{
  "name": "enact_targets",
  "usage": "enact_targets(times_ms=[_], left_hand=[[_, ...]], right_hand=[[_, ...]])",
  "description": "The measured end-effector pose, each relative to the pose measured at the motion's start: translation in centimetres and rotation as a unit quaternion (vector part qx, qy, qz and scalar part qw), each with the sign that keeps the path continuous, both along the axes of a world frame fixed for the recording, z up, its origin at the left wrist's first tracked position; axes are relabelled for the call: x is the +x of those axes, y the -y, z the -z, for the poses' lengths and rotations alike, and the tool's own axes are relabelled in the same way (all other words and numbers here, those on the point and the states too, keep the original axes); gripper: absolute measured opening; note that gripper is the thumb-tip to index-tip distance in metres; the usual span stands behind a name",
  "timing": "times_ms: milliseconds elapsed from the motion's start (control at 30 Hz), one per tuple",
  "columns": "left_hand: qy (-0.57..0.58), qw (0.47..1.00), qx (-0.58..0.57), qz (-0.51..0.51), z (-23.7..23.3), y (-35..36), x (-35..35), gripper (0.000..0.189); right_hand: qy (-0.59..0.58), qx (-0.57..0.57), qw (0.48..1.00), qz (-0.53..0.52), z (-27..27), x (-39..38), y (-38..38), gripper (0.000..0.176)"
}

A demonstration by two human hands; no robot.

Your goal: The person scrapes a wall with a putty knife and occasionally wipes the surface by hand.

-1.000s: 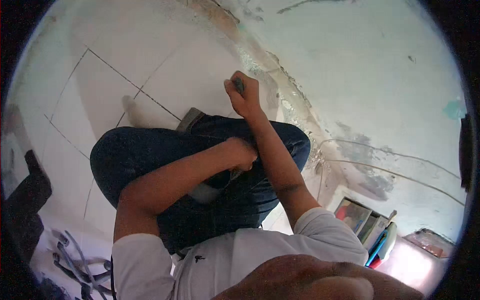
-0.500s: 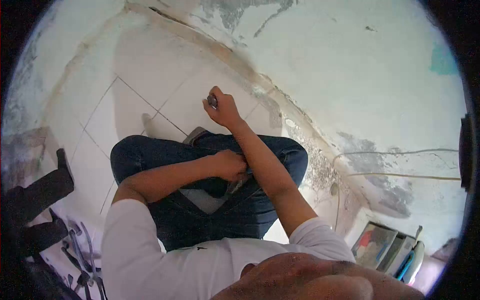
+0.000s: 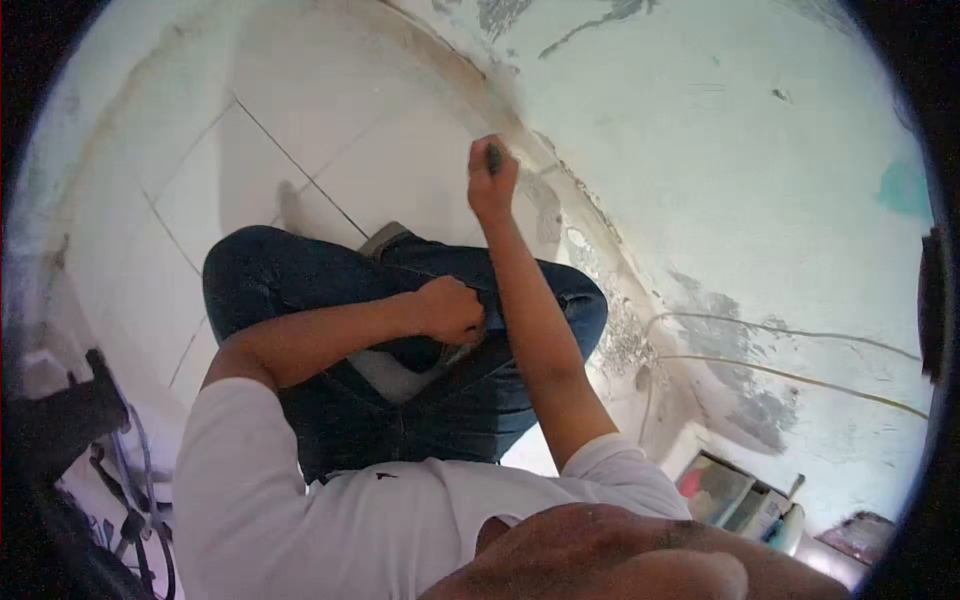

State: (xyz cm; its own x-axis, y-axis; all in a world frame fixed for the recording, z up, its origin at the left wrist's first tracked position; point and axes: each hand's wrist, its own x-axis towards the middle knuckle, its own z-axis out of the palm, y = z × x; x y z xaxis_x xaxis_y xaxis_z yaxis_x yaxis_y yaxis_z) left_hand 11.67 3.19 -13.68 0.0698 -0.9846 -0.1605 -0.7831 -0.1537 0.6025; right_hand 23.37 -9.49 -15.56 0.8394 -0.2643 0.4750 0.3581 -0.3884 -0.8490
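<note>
My left hand point(image 3: 452, 310) rests closed over my lap, knuckles up, against the dark blue jeans point(image 3: 300, 275) of my crossed legs. What it holds, if anything, is hidden beneath the fingers. Farther out, beyond my right knee, my right hand point(image 3: 492, 180) is raised and curled round a small dark object point(image 3: 493, 158). Only the end of that object shows at the top of the fist, so its kind cannot be made out. A greyish-brown cuff or shoe point(image 3: 385, 238) shows past my legs.
Pale floor tiles point(image 3: 330, 130) spread ahead, bounded on the right by a stained, peeling wall point(image 3: 720, 180). Two cables point(image 3: 780, 328) run along that wall. A box of mixed items point(image 3: 715, 485) stands at lower right. Dark equipment point(image 3: 70, 430) with cords is at the left.
My right hand has moved outward and to the right, nearer the wall, still gripping the dark object. My left hand stays closed at my lap. The whole view has shifted slightly.
</note>
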Motion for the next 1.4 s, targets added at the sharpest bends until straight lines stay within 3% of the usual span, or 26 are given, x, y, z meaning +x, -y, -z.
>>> enact_targets(times_ms=[167,267,433,467,533,633,733,767,800,900,1000,1033,1067,1133,1200,1233,1267,1333,1367,1400], left_hand=[[-0.025,0.999,0.044,-0.007,0.1,0.1,0.5,0.031],[-0.069,0.997,0.01,-0.039,1.9,0.4,-0.1,0.036],[-0.078,0.996,0.025,-0.026,1.8,0.4,0.6,0.031],[-0.074,0.997,0.032,-0.017,1.6,0.4,0.6,0.03],[-0.102,0.993,0.061,0.004,1.0,0.5,0.9,0.029],[-0.112,0.993,0.04,-0.025,-0.5,-0.3,1.4,0.02],[-0.109,0.992,0.068,0.001,-0.5,-0.2,1.9,0.02],[-0.111,0.99,0.08,0.015,-0.7,-0.1,1.7,0.021],[-0.112,0.99,0.081,0.019,-0.8,0.0,1.4,0.021],[-0.086,0.992,0.092,0.011,0.1,0.1,2.1,0.021],[-0.147,0.982,0.113,-0.022,-0.5,0.1,0.5,0.021],[-0.14,0.984,0.107,-0.001,-1.3,0.0,1.6,0.021],[-0.133,0.986,0.101,0.018,-1.8,-0.1,2.1,0.02],[-0.119,0.989,0.089,0.004,-0.3,0.1,0.9,0.02],[-0.125,0.989,0.073,-0.011,0.8,0.5,-0.5,0.02],[-0.137,0.989,0.054,-0.023,1.1,0.4,-1.1,0.02],[-0.132,0.99,0.033,-0.041,1.5,0.5,-0.4,0.022],[-0.128,0.99,0.044,-0.022,0.1,0.1,0.3,0.022],[-0.131,0.99,0.055,-0.011,-0.2,-0.1,0.9,0.022],[-0.135,0.989,0.056,-0.015,0.2,0.0,1.2,0.022]], right_hand=[[0.105,0.169,0.974,-0.109,-5.7,4.2,3.5,0.061],[0.146,0.25,0.941,-0.176,-11.7,6.8,3.7,0.068],[0.298,0.108,0.915,-0.251,-16.6,6.4,1.1,0.062],[0.29,0.044,0.926,-0.237,-16.6,6.0,0.7,0.064],[0.278,0.039,0.942,-0.185,-14.1,6.9,1.3,0.07],[0.168,-0.156,0.969,-0.093,-12.9,8.1,0.6,0.079],[0.229,-0.088,0.96,-0.138,-14.7,5.8,-0.9,0.08],[0.215,-0.099,0.965,-0.115,-13.8,6.7,-0.4,0.079],[0.188,-0.186,0.963,-0.044,-12.1,8.5,1.1,0.077],[0.159,-0.182,0.965,-0.099,-10.5,8.3,1.8,0.072],[0.193,-0.163,0.957,-0.144,-14.4,6.5,-0.6,0.068],[0.121,-0.246,0.957,-0.091,-12.8,7.6,1.4,0.067],[0.118,-0.194,0.967,-0.116,-10.0,8.8,3.2,0.067],[0.127,-0.257,0.953,-0.095,-10.9,7.7,1.7,0.067],[0.171,-0.177,0.954,-0.172,-14.2,5.8,-0.4,0.069],[0.161,-0.227,0.957,-0.081,-13.7,6.2,-0.4,0.073],[0.096,-0.273,0.951,-0.108,-11.9,7.8,2.1,0.073],[0.079,-0.231,0.965,-0.098,-9.2,8.6,2.4,0.076],[0.13,-0.255,0.953,-0.101,-10.8,7.9,0.7,0.077],[0.17,-0.183,0.955,-0.16,-12.9,6.9,-0.7,0.076]])
